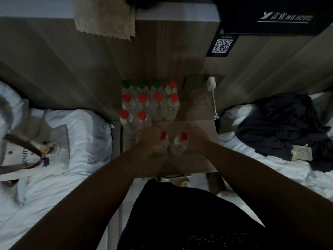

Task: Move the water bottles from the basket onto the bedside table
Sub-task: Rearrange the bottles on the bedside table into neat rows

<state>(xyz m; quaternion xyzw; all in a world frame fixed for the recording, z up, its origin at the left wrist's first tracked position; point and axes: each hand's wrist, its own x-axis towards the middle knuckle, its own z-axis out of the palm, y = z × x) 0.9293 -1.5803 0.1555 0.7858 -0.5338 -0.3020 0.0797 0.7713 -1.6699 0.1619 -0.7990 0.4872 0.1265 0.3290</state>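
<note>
Several clear water bottles (149,101) with red and green caps stand in rows on the wooden bedside table (196,112), at its back left. My left hand (151,139) grips a red-capped bottle (163,135) and my right hand (193,139) grips another red-capped bottle (182,137). Both bottles are upright, side by side over the table's front middle. Motion blur hides whether they touch the tabletop. No basket is in view.
A white tote bag (36,152) lies on the bed at the left. Dark clothing (282,123) and a phone (301,152) lie on the bed at the right. A white charger (211,83) with its cable hangs at the wall socket beside the table.
</note>
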